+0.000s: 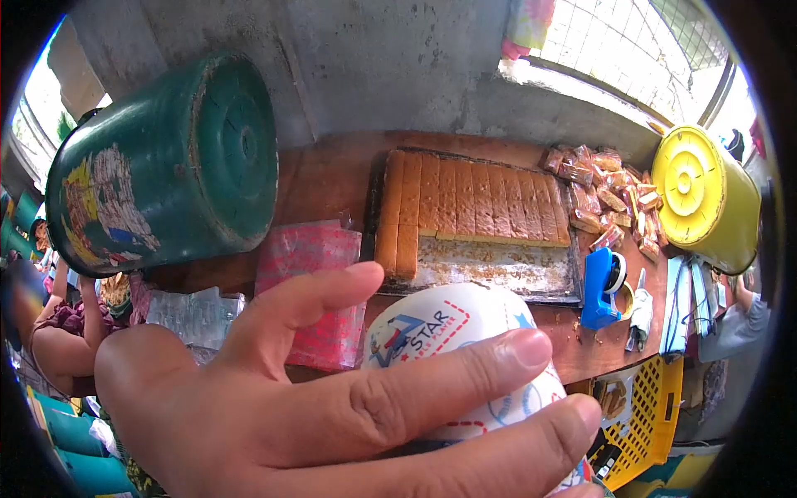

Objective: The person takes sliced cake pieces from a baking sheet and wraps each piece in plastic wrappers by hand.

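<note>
My left hand (332,423) fills the lower part of the view, back upward, its fingers spread and stretched to the right. Its fingers lie across a rounded white thing (444,319) with red and blue print, including the word "STAR". Whether they press on it I cannot tell, nor what the thing is. My right hand is out of sight. Beyond, a flat brown cake (481,195), cut into rectangular slices, lies in a paper-lined tray (498,270) whose near part is bare. Pink-red patterned plastic sheets (332,319) lie left of the tray.
A blue tape dispenser (599,290) and a bladed tool (639,319) stand right of the tray, below heaped wrapped slices (610,187). A green bucket (166,166), yellow bucket (706,195), clear plastic bags (187,319) and yellow crate (652,415) surround them. People are at left (70,319) and right (739,324).
</note>
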`<state>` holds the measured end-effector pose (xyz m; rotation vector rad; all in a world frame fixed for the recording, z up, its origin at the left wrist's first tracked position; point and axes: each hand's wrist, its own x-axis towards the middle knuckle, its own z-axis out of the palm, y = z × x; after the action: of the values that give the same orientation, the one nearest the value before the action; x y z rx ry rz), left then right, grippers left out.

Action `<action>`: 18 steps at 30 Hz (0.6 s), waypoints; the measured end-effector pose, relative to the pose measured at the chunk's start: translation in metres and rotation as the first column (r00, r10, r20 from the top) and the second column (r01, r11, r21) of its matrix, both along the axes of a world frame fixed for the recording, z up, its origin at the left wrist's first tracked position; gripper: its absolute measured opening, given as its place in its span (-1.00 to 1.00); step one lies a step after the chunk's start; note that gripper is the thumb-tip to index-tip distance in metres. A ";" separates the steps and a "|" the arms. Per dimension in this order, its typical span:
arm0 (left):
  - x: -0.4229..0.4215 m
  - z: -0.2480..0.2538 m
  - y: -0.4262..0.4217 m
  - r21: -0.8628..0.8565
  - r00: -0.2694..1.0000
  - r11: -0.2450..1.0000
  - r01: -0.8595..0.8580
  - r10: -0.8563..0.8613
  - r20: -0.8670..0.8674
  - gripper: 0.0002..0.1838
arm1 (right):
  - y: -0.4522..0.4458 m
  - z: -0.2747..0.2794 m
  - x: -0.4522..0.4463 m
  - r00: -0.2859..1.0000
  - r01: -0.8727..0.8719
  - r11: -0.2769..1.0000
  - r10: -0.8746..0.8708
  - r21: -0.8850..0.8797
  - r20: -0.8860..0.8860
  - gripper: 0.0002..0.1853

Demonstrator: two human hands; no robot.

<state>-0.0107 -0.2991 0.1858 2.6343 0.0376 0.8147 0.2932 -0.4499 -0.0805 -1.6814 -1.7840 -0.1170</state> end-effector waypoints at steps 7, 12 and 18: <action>-0.005 -0.002 0.003 -0.039 0.999 0.999 -0.027 0.026 -0.030 -0.07 | 0.002 0.002 -0.001 1.000 0.001 1.000 -0.001 -0.006 -0.002 -0.88; -0.012 0.001 0.006 -0.061 0.998 0.998 -0.031 0.027 -0.058 0.00 | 0.000 -0.001 -0.001 1.000 0.009 1.000 -0.009 -0.009 -0.008 -0.88; -0.014 0.006 0.010 -0.084 0.996 0.996 -0.023 0.015 -0.092 0.08 | 0.001 0.001 -0.003 1.000 0.017 1.000 -0.017 -0.021 -0.014 -0.89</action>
<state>-0.0243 -0.2891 0.1920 2.5924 0.1197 0.6827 0.2905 -0.4494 -0.0796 -1.7086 -1.7662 -0.0938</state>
